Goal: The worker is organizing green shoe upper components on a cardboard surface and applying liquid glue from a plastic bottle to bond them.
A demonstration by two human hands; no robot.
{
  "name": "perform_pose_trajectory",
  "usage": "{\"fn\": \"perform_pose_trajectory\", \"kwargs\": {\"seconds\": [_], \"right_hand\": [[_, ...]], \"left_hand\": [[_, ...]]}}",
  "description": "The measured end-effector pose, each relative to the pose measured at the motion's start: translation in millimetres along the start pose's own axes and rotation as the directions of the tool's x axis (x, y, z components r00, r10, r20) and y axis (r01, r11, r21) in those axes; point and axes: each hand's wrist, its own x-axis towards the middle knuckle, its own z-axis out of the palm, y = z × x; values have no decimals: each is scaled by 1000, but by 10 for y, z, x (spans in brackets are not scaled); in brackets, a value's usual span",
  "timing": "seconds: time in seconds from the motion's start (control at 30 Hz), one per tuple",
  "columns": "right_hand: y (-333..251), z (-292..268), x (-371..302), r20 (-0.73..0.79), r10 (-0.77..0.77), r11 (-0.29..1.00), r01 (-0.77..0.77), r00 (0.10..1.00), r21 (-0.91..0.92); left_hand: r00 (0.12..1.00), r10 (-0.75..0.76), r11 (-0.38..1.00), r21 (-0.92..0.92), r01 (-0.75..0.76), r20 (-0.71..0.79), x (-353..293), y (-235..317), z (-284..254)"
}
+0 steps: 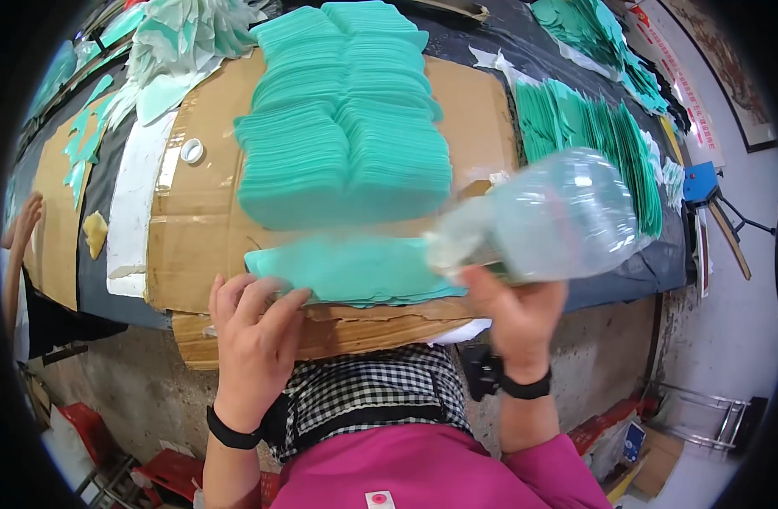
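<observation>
My right hand (516, 314) is closed around the neck end of a large clear plastic bottle (567, 216), which is tipped on its side and smeared by motion. A whitish wad or cloth (459, 237) shows at the bottle's left end, over the right edge of a small layered pile of green sheets (363, 267). At the pile's left end rests my left hand (257, 327), fingers apart and slightly bent, the tips touching the sheets. Just beyond stand two tall rows of stacked green shaped pieces (342, 161) on a cardboard sheet (194, 246).
Left of the stacks lie a white cap (192, 151), loose pale-green scraps (172, 59) and a yellowish piece (94, 233). More green sheets (588, 140) stand at the right. Another person's hand (26, 220) is at the far left. A blue clamp-like tool (701, 182) juts from the right edge.
</observation>
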Motion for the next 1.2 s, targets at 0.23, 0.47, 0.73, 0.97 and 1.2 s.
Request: {"fn": "perform_pose_trajectory", "kwargs": {"seconds": [0.23,0.47,0.73,0.97,1.2], "right_hand": [[3,-177,-211,-311,-84,988,121,947,99],[40,541,-213,131,-226,974,228,965,-3],[-175,1579,509,322,-425,905,393,846,162],[-221,1630,491,285,-502,863,455,816,218],[-259,964,181,415,-454,884,456,789,101]], "left_hand": [[1000,12,1000,-8,-12,-14,-58,-13,-24],[993,-98,995,-43,95,-63,-342,-187,-169],[986,-135,990,-54,130,-99,-557,-239,-259],[969,-239,968,-95,232,-68,-635,-279,-274],[968,-191,981,-70,181,-163,-389,-256,-284]]}}
